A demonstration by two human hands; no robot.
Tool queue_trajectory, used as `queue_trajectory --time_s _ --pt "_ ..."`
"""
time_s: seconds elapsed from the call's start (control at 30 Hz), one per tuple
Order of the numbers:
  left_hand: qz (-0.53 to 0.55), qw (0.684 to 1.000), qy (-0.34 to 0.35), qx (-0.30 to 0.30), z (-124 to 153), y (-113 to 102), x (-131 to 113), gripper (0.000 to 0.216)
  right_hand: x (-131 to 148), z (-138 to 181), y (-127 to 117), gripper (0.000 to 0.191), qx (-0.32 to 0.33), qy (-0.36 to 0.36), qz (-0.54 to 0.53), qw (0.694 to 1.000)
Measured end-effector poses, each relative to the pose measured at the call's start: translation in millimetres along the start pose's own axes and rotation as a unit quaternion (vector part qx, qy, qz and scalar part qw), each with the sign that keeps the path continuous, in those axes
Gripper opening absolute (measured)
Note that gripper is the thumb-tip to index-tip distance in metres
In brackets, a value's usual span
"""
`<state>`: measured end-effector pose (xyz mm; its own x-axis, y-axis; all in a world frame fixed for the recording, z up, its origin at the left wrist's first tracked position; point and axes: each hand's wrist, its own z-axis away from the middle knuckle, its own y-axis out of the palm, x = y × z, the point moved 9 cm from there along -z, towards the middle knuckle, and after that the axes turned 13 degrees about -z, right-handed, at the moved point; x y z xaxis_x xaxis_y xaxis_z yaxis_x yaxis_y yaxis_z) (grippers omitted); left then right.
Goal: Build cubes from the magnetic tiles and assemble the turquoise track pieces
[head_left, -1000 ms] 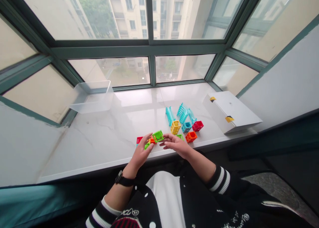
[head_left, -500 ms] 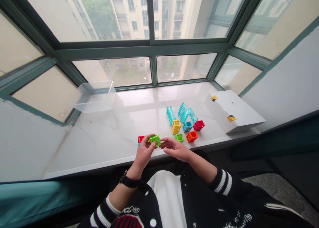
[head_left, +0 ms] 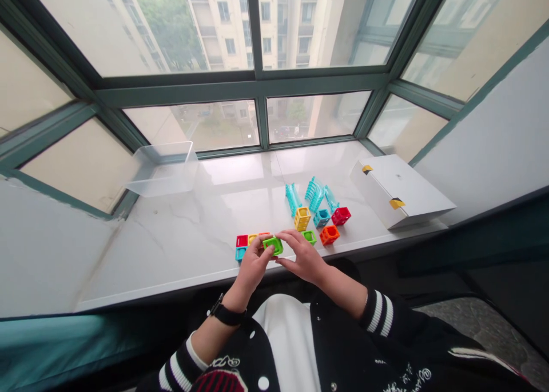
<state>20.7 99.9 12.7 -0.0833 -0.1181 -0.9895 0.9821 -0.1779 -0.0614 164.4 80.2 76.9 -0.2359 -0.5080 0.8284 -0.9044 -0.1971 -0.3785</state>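
My left hand grips a green toy building block just above the sill's front edge, thumb on its near side. From the other side my right hand reaches toward it, thumb and fingers apart; whether they touch the block I cannot tell. Behind my left hand sit a red block, a blue block and a yellow block close together, partly covered by the fingers. Beyond my right hand lie another green block, a yellow block piece and an orange block.
Farther right are a blue block and a red block. Translucent turquoise track pieces lie behind them. A clear plastic bin stands at the back left, and a white box at the right. Windows enclose the marble sill.
My left hand has shifted slightly right with the green block, which is now tilted differently. My right hand has moved closer to it, and more of the blocks behind my left hand shows.
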Motion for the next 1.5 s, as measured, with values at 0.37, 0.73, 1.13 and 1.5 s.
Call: queue_trajectory --time_s 0.37,0.73,1.13,1.5 --pt "-0.002 1.000 -0.011 0.016 -7.8 34.0 2.1 0.047 -15.2 11.2 -6.1 0.068 -0.088 0.031 0.087 0.992" --pt "0.026 0.995 0.003 0.094 -13.5 50.4 -1.5 0.053 -25.8 20.3 -50.5 0.071 -0.123 0.034 0.073 0.989" --pt "-0.268 0.955 0.099 0.082 -43.0 65.6 24.1 0.057 -61.6 69.6 -133.1 0.065 -0.235 0.104 0.143 0.956" --pt "-0.378 0.910 0.152 0.082 -61.3 102.2 31.8 0.063 -67.4 61.9 -114.0 0.065 -0.182 0.088 0.163 0.966"
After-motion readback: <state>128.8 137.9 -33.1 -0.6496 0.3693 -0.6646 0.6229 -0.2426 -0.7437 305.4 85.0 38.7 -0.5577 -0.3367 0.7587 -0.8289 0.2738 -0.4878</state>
